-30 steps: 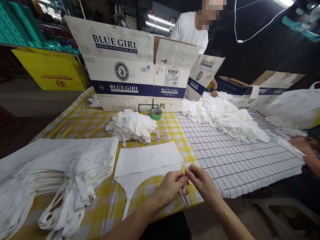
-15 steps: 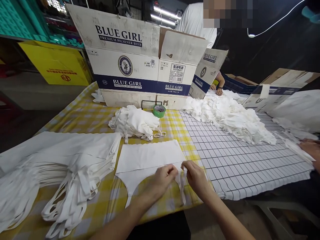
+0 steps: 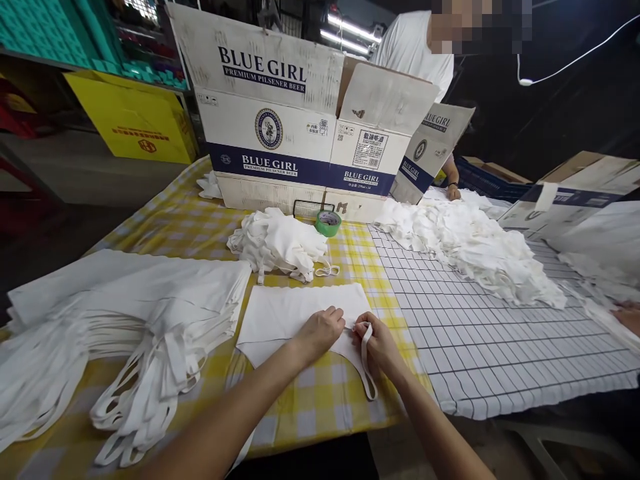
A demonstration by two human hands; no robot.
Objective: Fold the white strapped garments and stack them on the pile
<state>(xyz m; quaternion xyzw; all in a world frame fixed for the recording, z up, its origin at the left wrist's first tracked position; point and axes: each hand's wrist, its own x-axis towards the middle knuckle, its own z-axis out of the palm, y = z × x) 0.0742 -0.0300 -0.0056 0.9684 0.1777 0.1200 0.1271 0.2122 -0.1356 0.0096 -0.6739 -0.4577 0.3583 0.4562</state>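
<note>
A white garment with thin straps, like a camisole (image 3: 295,310), lies flat on the yellow checked cloth in front of me. My left hand (image 3: 323,333) is closed over its right part, fingertips pinched at the fabric near the seam line. Just to the right, my right hand (image 3: 376,341) pinches the camisole's strap (image 3: 367,363), which loops down beneath the fingers. The fingertips of both hands are close together. At left lies a thick stack of similar white camisoles (image 3: 165,277), straps hanging toward me. A crumpled pile of white garments (image 3: 283,243) sits beyond the flat one.
A roll of green tape (image 3: 328,224) stands before a large beer carton (image 3: 280,143). Heaped white garments (image 3: 475,240) cover part of the grid-patterned cloth (image 3: 440,333) at right. A person in a white shirt (image 3: 413,50) stands behind; another person's hand (image 3: 627,317) shows at the right edge.
My left hand has moved slightly up and left along the camisole. My right hand has shifted slightly, and the strap now forms a loop below it. The view has turned a little left.
</note>
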